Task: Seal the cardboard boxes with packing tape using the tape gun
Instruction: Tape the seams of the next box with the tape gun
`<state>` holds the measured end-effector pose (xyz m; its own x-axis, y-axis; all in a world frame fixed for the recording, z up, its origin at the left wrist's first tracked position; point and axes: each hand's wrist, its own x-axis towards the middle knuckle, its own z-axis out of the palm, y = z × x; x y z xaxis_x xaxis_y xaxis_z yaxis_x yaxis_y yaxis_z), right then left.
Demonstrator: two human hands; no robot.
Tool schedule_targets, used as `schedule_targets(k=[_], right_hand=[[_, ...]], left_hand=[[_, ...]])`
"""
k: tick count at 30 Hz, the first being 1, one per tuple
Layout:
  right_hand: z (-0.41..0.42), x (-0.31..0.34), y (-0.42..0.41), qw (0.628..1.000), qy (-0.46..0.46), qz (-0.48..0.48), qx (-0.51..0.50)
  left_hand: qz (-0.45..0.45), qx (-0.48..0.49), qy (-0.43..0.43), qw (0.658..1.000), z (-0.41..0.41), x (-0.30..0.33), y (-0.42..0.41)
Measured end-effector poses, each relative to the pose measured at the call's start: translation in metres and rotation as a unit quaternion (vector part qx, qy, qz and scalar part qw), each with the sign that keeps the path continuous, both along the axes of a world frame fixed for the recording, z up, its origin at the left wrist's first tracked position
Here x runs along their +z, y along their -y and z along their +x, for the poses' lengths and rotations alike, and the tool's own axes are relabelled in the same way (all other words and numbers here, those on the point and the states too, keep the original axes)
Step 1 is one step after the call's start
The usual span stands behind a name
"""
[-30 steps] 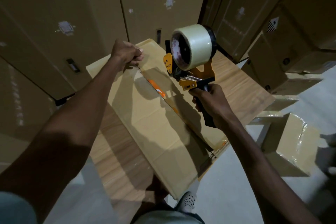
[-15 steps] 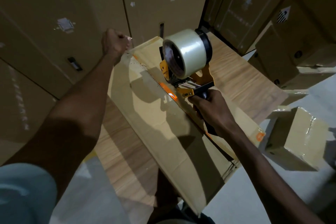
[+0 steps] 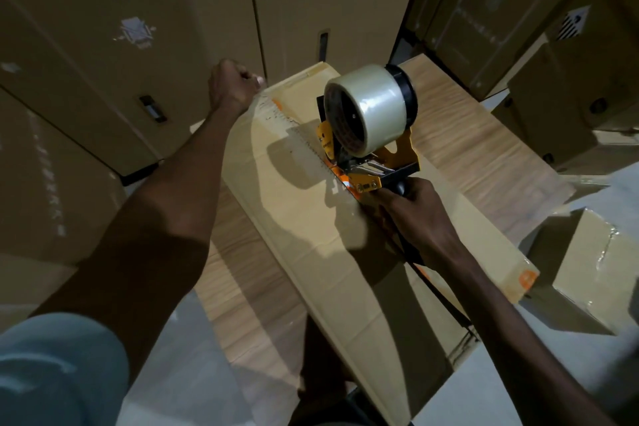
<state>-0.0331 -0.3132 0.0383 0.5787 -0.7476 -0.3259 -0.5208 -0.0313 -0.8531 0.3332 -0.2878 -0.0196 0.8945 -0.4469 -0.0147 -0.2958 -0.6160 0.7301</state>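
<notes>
We can read no writing on the cardboard box [image 3: 321,235], only blurred prints. Our right hand [image 3: 420,218] grips the tape gun [image 3: 366,135], now lower on the seam than a second ago. Our left hand [image 3: 235,86] clenches the far end. The box runs lengthwise away from us across the table [image 3: 484,149].

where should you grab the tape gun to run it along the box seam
By the black handle behind the orange frame, from the near side, as the right hand does now. The tape gun carries its roll up front and its nose sits on the cardboard box seam, so only the handle is free.
</notes>
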Motion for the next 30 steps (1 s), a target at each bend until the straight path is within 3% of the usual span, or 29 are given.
schedule_targets(k=[8, 11, 13, 16, 19, 30], right_hand=[[0.001, -0.012, -0.001, 1.000, -0.011, 0.025, 0.008], [0.000, -0.012, 0.000, 0.999, -0.018, 0.020, 0.025], [0.001, -0.012, 0.004, 0.998, -0.037, 0.009, 0.048], [0.001, -0.009, 0.010, 0.995, -0.049, 0.018, 0.090], [0.001, -0.010, 0.009, 0.994, -0.036, 0.028, 0.099], [-0.029, -0.010, 0.010, 0.990, -0.045, -0.016, 0.134]], left_hand=[[0.072, 0.043, 0.016, 0.996, -0.010, 0.013, -0.005], [0.076, 0.079, 0.079, 0.991, -0.028, 0.026, -0.014], [0.074, 0.044, 0.125, 0.988, -0.047, 0.026, -0.019], [0.083, -0.115, 0.155, 0.978, -0.064, 0.011, -0.023], [0.162, -0.219, 0.178, 0.945, -0.066, -0.006, -0.026], [0.248, -0.245, 0.183, 0.919, -0.072, -0.001, -0.031]])
